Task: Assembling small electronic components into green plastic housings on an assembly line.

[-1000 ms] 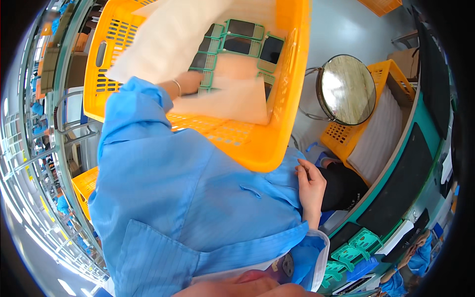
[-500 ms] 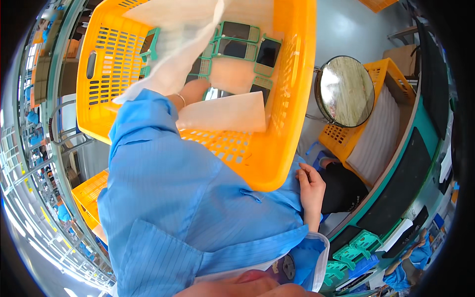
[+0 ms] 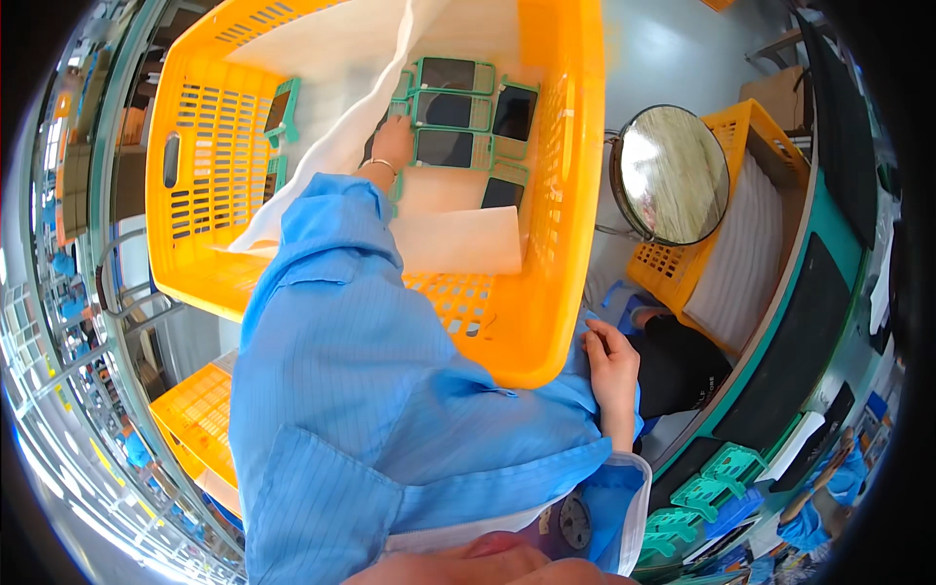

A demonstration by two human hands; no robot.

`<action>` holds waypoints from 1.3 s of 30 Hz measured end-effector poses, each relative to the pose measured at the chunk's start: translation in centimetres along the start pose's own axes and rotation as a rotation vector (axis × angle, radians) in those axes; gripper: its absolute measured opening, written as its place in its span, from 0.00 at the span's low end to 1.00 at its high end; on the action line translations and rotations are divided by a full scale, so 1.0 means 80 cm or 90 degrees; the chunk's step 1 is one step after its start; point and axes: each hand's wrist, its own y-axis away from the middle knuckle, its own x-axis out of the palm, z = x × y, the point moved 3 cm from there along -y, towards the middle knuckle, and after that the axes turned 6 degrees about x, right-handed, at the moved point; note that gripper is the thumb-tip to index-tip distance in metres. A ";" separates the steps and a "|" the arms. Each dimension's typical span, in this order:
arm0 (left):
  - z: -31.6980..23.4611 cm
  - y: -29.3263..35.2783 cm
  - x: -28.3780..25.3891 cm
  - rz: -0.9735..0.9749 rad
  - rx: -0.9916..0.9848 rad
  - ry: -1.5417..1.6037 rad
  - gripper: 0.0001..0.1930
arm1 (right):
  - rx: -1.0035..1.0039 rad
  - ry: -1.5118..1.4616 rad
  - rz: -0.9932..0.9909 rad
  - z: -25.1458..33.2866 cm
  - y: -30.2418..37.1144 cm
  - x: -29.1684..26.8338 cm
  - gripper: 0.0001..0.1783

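My left hand (image 3: 392,144) reaches into a large yellow plastic basket (image 3: 534,359), a band round its wrist. It touches the left edge of a row of dark rectangular panels in green frames (image 3: 451,148); its fingers are mostly hidden behind the back of the hand. More framed panels stand at the basket's left (image 3: 283,112) and right (image 3: 514,112). A thin white foam sheet (image 3: 322,156) is folded up beside my left hand, and a curled flap of it (image 3: 463,241) lies nearer me. My right hand (image 3: 612,375) rests by my lap, fingers loosely bent and apart, holding nothing visible.
A round mirror (image 3: 673,175) stands right of the basket. Behind it is another yellow basket (image 3: 673,278) with white foam sheets (image 3: 746,253). A green-edged bench (image 3: 780,375) with green frames (image 3: 726,468) runs along the right. Metal racks (image 3: 107,195) line the left.
My left hand has moved up and away, from a panel near the flap to the left side of the row. That panel now sits below two others. My right hand stays put.
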 end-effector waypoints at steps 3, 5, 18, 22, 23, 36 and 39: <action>-0.012 -0.007 -0.002 0.061 -0.025 0.036 0.06 | -0.017 0.030 -0.007 -0.004 0.000 -0.002 0.11; -0.009 -0.004 -0.007 0.107 -0.023 0.043 0.07 | -0.015 0.016 -0.009 -0.006 0.000 -0.002 0.11; -0.131 -0.067 -0.239 0.045 0.274 0.169 0.10 | -0.101 -0.029 -0.022 0.019 -0.012 -0.020 0.10; -0.198 -0.074 -0.359 0.021 0.309 0.139 0.08 | -0.202 -0.044 -0.087 0.086 0.006 -0.060 0.09; -0.217 -0.072 -0.389 -0.017 0.330 0.116 0.09 | -0.250 -0.032 -0.111 0.113 0.017 -0.072 0.08; -0.531 0.012 -0.524 0.013 0.814 0.183 0.08 | -0.489 -0.117 -0.141 0.265 0.093 -0.169 0.15; -0.588 0.006 -0.506 0.077 0.866 0.214 0.08 | -0.405 -0.135 -0.187 0.244 0.111 -0.204 0.13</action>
